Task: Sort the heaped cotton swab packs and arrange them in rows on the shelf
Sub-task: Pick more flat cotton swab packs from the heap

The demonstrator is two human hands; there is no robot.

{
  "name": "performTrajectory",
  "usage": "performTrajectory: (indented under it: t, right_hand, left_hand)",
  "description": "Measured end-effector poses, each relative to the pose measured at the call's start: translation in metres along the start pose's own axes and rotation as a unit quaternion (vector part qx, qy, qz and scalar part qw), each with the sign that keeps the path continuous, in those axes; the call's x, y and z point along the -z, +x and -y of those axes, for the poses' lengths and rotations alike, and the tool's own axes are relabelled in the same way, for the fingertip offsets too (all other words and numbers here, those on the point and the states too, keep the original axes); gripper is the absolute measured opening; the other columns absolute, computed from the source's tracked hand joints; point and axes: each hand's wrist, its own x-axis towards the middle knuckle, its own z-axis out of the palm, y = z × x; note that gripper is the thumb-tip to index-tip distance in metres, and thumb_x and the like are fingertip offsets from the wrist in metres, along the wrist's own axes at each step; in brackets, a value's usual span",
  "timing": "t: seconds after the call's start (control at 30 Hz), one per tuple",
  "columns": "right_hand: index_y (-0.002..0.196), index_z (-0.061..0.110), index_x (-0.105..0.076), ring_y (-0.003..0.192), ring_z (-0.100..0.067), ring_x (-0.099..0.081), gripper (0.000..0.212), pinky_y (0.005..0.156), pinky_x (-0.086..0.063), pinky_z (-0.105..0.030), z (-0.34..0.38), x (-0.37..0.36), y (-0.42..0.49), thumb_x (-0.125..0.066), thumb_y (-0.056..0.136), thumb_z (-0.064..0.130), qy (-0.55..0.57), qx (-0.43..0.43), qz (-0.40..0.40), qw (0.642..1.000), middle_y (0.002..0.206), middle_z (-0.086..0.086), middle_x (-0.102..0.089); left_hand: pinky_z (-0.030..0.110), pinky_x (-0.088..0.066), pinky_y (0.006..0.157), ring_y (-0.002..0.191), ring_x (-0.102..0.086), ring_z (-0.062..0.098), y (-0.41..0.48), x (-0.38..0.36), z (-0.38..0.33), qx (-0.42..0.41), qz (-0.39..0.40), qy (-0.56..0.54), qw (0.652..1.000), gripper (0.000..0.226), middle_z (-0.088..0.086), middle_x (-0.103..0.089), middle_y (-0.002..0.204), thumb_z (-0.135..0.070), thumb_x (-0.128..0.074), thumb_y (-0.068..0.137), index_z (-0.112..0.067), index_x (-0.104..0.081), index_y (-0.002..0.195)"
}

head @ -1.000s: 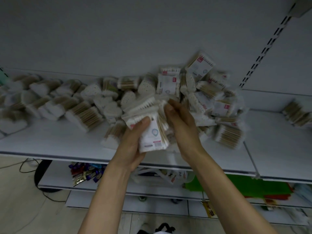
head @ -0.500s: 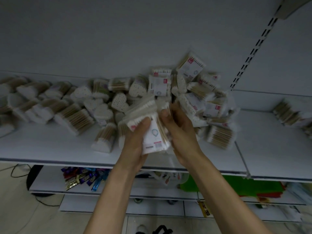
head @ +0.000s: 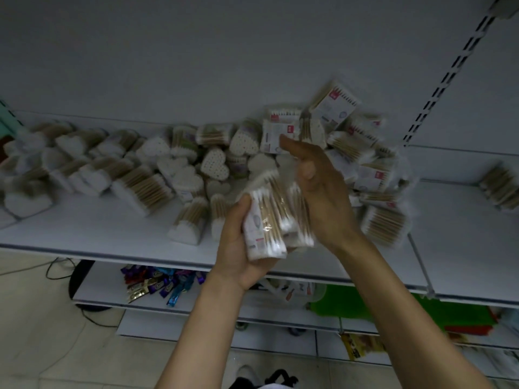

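Observation:
My left hand (head: 237, 248) grips a stack of rectangular cotton swab packs (head: 266, 220) from below, thumb on the left side. My right hand (head: 317, 192) rests against the right side of that stack with its fingers straight and pointing up. Behind them a heap of rectangular packs (head: 365, 164) with red labels leans on the back wall of the white shelf (head: 98, 234). Heart-shaped packs (head: 214, 164) lie in the middle of the shelf. Further heart packs (head: 70, 169) lie in rough rows to the left.
A slotted shelf upright (head: 446, 80) runs up at the right. A few more swab packs (head: 500, 186) lie on the neighbouring shelf section. Lower shelves hold wrapped sweets (head: 157, 282) and green items (head: 365, 304). A black cable (head: 56, 270) trails on the tiled floor.
The stack of packs in my left hand has turned more upright and dropped lower. My right hand has let go of its curl and now lies flat against the stack's side.

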Motion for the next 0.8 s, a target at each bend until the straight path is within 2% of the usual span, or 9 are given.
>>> performTrajectory:
  t: [0.07, 0.2, 0.3, 0.4, 0.5, 0.57, 0.67, 0.7, 0.8]
  right_hand:
    - [0.098, 0.019, -0.067, 0.093, -0.003, -0.06, 0.074, 0.081, -0.045, -0.018, 0.002, -0.004, 0.004, -0.028, 0.08, 0.079, 0.001, 0.021, 0.023, 1.0, 0.097, 0.008, -0.066]
    - [0.077, -0.004, -0.063, 0.07, -0.024, -0.062, 0.073, 0.064, -0.05, -0.033, -0.001, -0.017, 0.003, -0.045, 0.082, 0.066, 0.026, -0.011, -0.028, 0.999, 0.072, -0.014, -0.064]
    - [0.082, 0.006, -0.07, 0.075, -0.012, -0.065, 0.075, 0.07, -0.05, -0.024, -0.001, -0.015, 0.004, -0.04, 0.079, 0.074, 0.083, -0.078, -0.037, 0.993, 0.076, -0.001, -0.069]
    - [0.112, 0.028, -0.062, 0.11, -0.003, -0.057, 0.078, 0.094, -0.044, -0.022, -0.001, -0.004, -0.004, -0.029, 0.072, 0.087, 0.039, 0.001, 0.023, 0.999, 0.113, 0.015, -0.062]
    - [0.134, 0.028, -0.046, 0.122, -0.009, -0.047, 0.087, 0.099, -0.041, -0.031, -0.008, -0.001, -0.017, -0.035, 0.07, 0.086, -0.122, 0.084, 0.083, 0.986, 0.127, 0.012, -0.048]
    - [0.125, 0.024, -0.05, 0.105, -0.007, -0.053, 0.084, 0.085, -0.043, -0.023, -0.011, -0.002, -0.02, -0.038, 0.07, 0.086, -0.138, 0.072, 0.041, 0.987, 0.114, 0.011, -0.053]
    - [0.099, 0.023, -0.055, 0.077, 0.002, -0.053, 0.07, 0.066, -0.036, -0.01, -0.009, -0.002, -0.014, -0.033, 0.073, 0.085, -0.077, 0.036, -0.01, 0.996, 0.086, 0.014, -0.055]
    - [0.095, 0.024, -0.055, 0.075, 0.002, -0.053, 0.069, 0.064, -0.036, -0.01, -0.008, 0.0, -0.011, -0.031, 0.074, 0.085, -0.078, 0.033, -0.01, 0.996, 0.084, 0.015, -0.055]
    - [0.097, 0.03, -0.056, 0.085, 0.004, -0.053, 0.068, 0.072, -0.039, -0.011, -0.002, 0.001, -0.006, -0.024, 0.075, 0.085, -0.092, 0.028, 0.047, 0.994, 0.088, 0.02, -0.055]
  left_hand:
    - [0.048, -0.055, 0.086, 0.101, -0.069, 0.025, 0.002, -0.001, 0.003, 0.009, 0.006, -0.012, 1.0, 0.065, 0.01, -0.071, 0.112, -0.043, -0.093, 0.046, -0.015, -0.077, 0.102]
    - [0.043, -0.054, 0.09, 0.102, -0.068, 0.024, 0.003, 0.002, 0.004, 0.004, 0.003, -0.037, 0.999, 0.068, 0.011, -0.07, 0.113, -0.044, -0.091, 0.05, -0.013, -0.074, 0.107]
    - [0.043, -0.056, 0.085, 0.097, -0.07, 0.026, -0.001, 0.004, 0.004, 0.01, 0.015, -0.058, 0.998, 0.06, 0.012, -0.072, 0.107, -0.039, -0.09, 0.052, -0.009, -0.076, 0.102]
    - [0.045, -0.051, 0.095, 0.103, -0.067, 0.027, -0.003, 0.008, 0.003, 0.009, -0.006, -0.08, 0.997, 0.055, 0.012, -0.07, 0.111, -0.043, -0.083, 0.065, -0.009, -0.073, 0.107]
    - [0.04, -0.045, 0.103, 0.114, -0.061, 0.023, -0.005, 0.003, 0.004, 0.003, -0.07, 0.012, 0.997, 0.054, 0.01, -0.066, 0.12, -0.056, -0.053, 0.085, -0.014, -0.07, 0.115]
    - [0.037, -0.05, 0.095, 0.104, -0.066, 0.018, -0.004, -0.003, 0.005, -0.002, -0.098, 0.084, 0.992, 0.055, 0.007, -0.07, 0.111, -0.057, -0.041, 0.087, -0.017, -0.071, 0.109]
    - [0.033, -0.057, 0.072, 0.074, -0.071, 0.01, -0.004, -0.006, 0.007, -0.009, -0.117, 0.126, 0.985, 0.044, -0.002, -0.075, 0.083, -0.052, -0.036, 0.093, -0.021, -0.067, 0.093]
    - [0.035, -0.059, 0.071, 0.078, -0.072, 0.013, -0.004, -0.005, 0.007, 0.003, -0.101, 0.108, 0.989, 0.047, 0.001, -0.075, 0.088, -0.054, -0.038, 0.091, -0.02, -0.07, 0.096]
    - [0.049, -0.051, 0.093, 0.1, -0.069, 0.026, -0.003, 0.002, 0.013, 0.021, -0.079, 0.019, 0.996, 0.057, 0.011, -0.07, 0.112, -0.058, -0.047, 0.082, -0.015, -0.075, 0.105]
